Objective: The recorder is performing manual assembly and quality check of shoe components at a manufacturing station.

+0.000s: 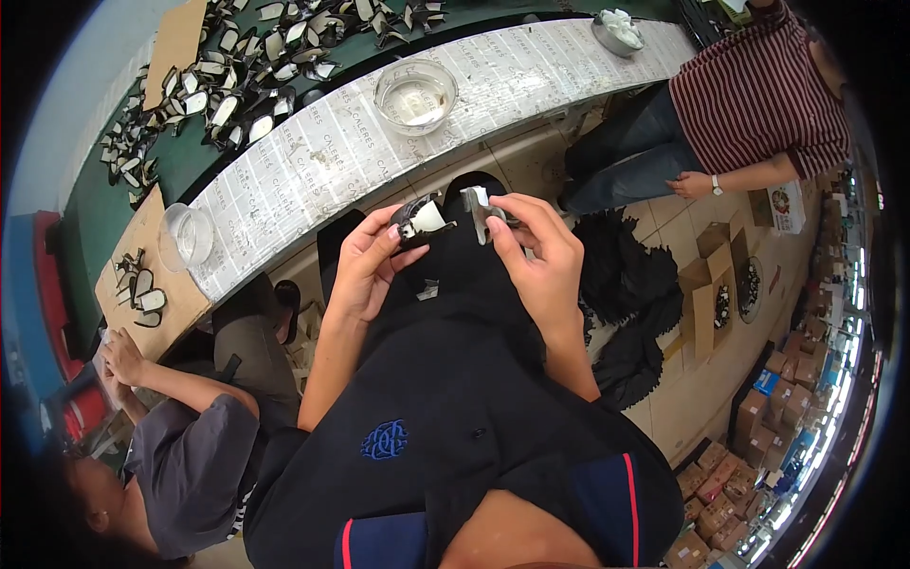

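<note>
My left hand [368,258] is closed around a small black shoe part [413,224] with a whitish inner surface, held above my lap. Beside it, a short gap away, my right hand [536,242] pinches a small grey piece [480,216] with a pale patch at its upper end. What kind of piece that is, I cannot make out. The two held things do not touch. Below them, a small light scrap [428,290] lies on my dark clothing.
A bench covered in printed white paper [493,66] curves ahead, carrying clear bowls [415,97] and a bowl of white wads [617,32]. Many similar shoe parts [223,112] lie on a green surface beyond. One person [194,455] sits left; another [758,95] stands right. An open carton [706,289] is on the floor.
</note>
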{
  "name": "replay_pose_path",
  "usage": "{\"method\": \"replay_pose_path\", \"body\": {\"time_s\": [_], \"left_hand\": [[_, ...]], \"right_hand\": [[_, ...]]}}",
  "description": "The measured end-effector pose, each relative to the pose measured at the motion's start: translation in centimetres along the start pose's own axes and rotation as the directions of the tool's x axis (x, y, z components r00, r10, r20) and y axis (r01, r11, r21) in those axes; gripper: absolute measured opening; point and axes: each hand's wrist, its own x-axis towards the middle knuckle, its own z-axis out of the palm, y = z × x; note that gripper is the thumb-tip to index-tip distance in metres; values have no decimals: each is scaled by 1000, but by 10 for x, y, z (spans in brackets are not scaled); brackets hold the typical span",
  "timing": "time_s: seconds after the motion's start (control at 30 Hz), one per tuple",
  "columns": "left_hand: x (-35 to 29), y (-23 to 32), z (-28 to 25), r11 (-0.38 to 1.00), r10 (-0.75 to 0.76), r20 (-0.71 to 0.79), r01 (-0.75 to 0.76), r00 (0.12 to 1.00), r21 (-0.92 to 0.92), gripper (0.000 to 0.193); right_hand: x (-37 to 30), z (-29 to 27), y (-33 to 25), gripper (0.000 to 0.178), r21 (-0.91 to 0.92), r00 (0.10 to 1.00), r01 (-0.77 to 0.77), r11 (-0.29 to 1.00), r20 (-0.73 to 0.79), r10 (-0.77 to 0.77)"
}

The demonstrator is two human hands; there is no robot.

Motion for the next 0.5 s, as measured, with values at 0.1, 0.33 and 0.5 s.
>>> {"method": "replay_pose_path", "body": {"time_s": [0.1, 0.33, 0.5], "left_hand": [[0, 0, 0, 1000, 5, 19, -5, 1000, -18, 34], [-1, 2, 5, 1000, 14, 8, -14, 1000, 15, 33], [-2, 2, 7, 997, 19, -15, -18, 1000, 76, 32]], "right_hand": [[1, -2, -8, 21, 39, 1000, -23, 999, -11, 23], [2, -1, -14, 23, -4, 992, 116, 993, 44, -115], [2, 4, -16, 24, -123, 969, 227, 966, 131, -211]]}}
